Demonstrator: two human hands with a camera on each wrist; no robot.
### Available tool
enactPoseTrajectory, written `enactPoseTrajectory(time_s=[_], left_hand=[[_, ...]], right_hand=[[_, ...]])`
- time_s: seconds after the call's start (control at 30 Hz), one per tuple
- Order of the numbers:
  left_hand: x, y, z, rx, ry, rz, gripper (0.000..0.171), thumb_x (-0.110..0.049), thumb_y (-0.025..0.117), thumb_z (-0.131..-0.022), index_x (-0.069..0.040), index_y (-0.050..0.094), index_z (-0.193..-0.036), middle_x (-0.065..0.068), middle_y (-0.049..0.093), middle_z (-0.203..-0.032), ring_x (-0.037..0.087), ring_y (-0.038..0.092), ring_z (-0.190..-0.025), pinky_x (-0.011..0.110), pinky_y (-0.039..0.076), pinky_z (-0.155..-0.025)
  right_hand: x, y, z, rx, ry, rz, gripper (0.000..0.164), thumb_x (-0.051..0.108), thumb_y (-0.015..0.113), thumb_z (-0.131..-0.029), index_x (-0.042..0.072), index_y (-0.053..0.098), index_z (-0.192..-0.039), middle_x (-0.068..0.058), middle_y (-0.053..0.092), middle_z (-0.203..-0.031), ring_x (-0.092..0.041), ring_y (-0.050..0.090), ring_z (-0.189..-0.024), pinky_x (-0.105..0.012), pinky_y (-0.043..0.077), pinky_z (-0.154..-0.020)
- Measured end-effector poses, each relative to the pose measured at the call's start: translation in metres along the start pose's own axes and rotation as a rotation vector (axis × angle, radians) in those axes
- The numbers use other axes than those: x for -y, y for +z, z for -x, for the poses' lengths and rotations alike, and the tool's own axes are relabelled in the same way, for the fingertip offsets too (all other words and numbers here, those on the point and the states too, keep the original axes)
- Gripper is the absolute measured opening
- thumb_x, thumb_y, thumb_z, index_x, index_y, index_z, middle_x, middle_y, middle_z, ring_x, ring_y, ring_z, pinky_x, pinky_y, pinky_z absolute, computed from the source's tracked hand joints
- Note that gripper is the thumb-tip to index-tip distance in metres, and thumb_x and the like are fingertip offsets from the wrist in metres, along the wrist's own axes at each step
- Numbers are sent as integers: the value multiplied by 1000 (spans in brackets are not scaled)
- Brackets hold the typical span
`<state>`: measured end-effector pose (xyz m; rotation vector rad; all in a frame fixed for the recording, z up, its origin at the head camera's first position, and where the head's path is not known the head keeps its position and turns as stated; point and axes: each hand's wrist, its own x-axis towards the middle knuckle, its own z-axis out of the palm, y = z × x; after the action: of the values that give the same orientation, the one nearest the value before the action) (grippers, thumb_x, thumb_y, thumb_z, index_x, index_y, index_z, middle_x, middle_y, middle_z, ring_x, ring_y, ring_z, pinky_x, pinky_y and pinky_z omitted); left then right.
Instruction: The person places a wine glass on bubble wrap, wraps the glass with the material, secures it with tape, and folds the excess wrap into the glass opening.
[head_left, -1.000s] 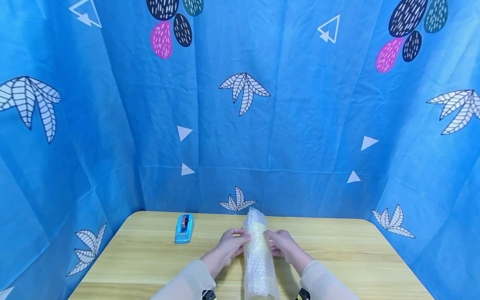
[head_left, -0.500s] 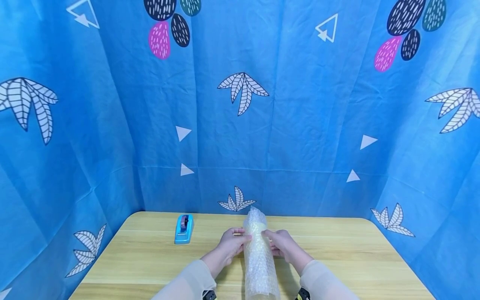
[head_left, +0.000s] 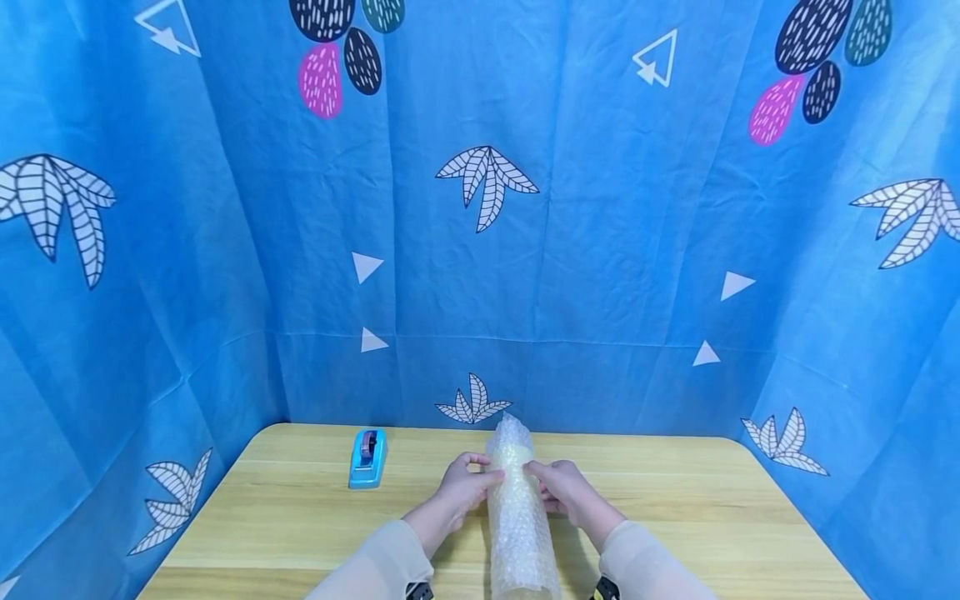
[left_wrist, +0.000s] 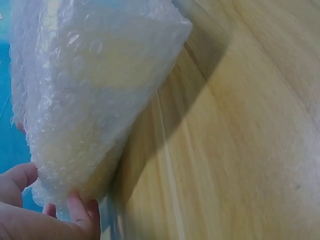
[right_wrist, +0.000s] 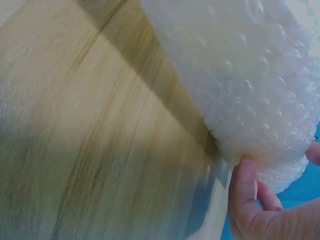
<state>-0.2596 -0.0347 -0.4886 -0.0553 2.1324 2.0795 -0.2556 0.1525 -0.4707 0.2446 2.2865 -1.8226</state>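
Observation:
A long bundle of bubble wrap (head_left: pixel 519 533) lies lengthwise in front of me, its far end near the table's back edge. Something pale yellow shows dimly through the layers of the wrap (left_wrist: pixel 90 100). My left hand (head_left: pixel 461 492) grips the bundle's left side, thumb on top and fingers lower along the side. From the right, my right hand (head_left: pixel 566 487) holds it at about the same height, its thumb also laid on top. Fingers (right_wrist: pixel 245 175) press low against the wrap in the right wrist view. The bundle's near end runs out of the head view.
A blue tape dispenser (head_left: pixel 367 458) with a tape roll stands at the back left of the wooden table (head_left: pixel 300 517). Behind the table and along both sides hangs a blue patterned curtain (head_left: pixel 465 283).
The bundle's far end has shifted very slightly to the right. Both hands keep their hold on it in nearly the same place.

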Motion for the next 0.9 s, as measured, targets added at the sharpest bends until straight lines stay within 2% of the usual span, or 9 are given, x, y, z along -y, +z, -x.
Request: enactPoseTrajectory(time_s=[0.1,0.23,0.43,0.73,0.9], left_hand=[[1,0,0,3,6,4,46,-14,78,-86,0,53,-122,17,62,-108,21,64,-81,33,56,-72],[2,1,0,7,14,39,46,-12,77,-87,1,51,-123,20,61,-112,23,66,-85,35,58,-75],[3,3,0,39,0,119,47,-10,75,-88,1,48,-124,23,58,-116,27,67,-88,43,60,-76],[3,5,-2,32,21,127,45,-9,75,-88,1,48,-122,22,57,-112,28,66,-88,41,61,-74],[3,5,-2,21,21,118,45,-9,76,-88,0,48,-121,22,56,-112,27,66,-87,42,61,-74]], right_hand=[[0,0,1,-7,-7,13,31,25,67,-90,13,45,-73,1,45,-65,-11,44,-58,-24,49,-56],[1,0,2,-15,-17,20,30,24,66,-91,12,46,-72,1,46,-65,-10,45,-58,-23,49,-56],[0,0,1,-26,-10,2,26,22,66,-90,8,48,-79,-1,47,-69,-11,47,-60,-23,52,-57],[2,-2,2,-14,-18,-12,26,22,64,-92,-1,52,-91,-7,52,-80,-15,53,-67,-28,56,-64],[3,-1,3,-5,-13,-7,26,22,67,-90,-1,54,-89,-8,52,-81,-15,53,-68,-28,56,-66]])
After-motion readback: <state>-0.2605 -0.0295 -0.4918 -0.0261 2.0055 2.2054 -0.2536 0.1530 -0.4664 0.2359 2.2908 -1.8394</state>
